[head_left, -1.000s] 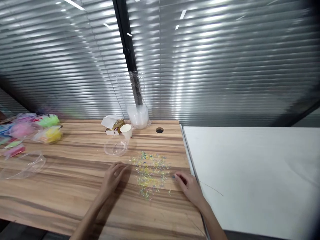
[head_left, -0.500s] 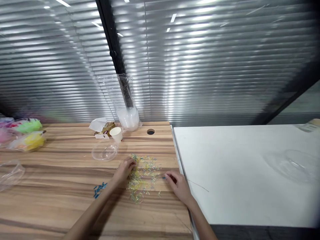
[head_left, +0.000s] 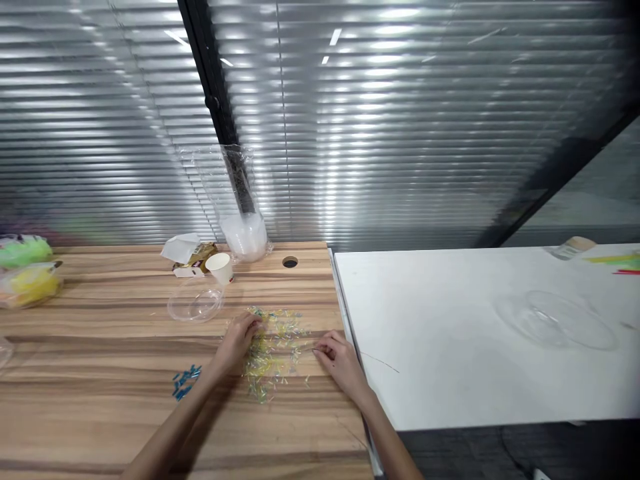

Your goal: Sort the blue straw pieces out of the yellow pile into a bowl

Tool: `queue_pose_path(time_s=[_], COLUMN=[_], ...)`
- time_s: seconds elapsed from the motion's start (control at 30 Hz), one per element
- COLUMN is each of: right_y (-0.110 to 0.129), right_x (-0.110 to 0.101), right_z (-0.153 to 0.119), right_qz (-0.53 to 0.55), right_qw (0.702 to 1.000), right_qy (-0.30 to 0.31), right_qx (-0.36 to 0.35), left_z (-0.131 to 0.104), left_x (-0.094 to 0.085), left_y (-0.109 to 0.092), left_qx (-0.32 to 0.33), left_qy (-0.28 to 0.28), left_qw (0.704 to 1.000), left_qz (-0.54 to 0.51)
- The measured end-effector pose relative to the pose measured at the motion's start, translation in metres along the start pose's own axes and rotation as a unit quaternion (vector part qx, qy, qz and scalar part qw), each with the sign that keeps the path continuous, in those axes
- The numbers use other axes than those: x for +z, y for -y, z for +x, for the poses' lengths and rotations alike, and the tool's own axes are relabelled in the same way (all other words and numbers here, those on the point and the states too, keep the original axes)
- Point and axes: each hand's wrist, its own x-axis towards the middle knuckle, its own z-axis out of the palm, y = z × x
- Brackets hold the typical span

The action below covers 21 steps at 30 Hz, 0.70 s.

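Small tube beads, mostly yellow and clear with some blue [head_left: 265, 363], lie scattered on the wooden table between my hands. At the upper left edge of this spread, my left hand [head_left: 240, 337] has its fingers bent together and touching the beads; anything between them is too small to make out. To the right, my right hand [head_left: 340, 363] pinches a thin thread [head_left: 381, 361], whose loose part trails over the white table. A tiny dark spot shows at the right fingertips. A separate little pile of blue tube beads [head_left: 185, 382] sits left of my left forearm.
Behind the beads stand a clear round lid [head_left: 196, 303], a paper cup [head_left: 220, 268], an opened packet [head_left: 193, 255] and a bagged stack of clear bowls [head_left: 245, 237]. Bright bags [head_left: 33, 283] lie far left. The white table [head_left: 425, 320] adjoins on the right, holding clear lids [head_left: 573, 320].
The view has turned slightly right, so everything sits further left. The blue bead seen at my right fingertips is now mostly hidden. My left hand stays at the beads.
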Motion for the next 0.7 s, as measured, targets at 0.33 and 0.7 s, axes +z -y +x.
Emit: queue_pose_path(time_s=[0.33, 0.7], right_y=[-0.005, 0.008], right_x=[0.003, 0.009], right_z=[0.000, -0.020], right_qz=[-0.053, -0.042], right_qw=[0.997, 0.995], right_qy=[0.029, -0.032], right_qx=[-0.046, -0.088], left_z=[-0.030, -0.083], left_x=[-0.008, 0.010], left_y=[-0.006, -0.045], left_qx=[-0.071, -0.113], left_qy=[-0.094, -0.078], left_qw=[0.992, 0.963], left_qz=[-0.037, -0.233])
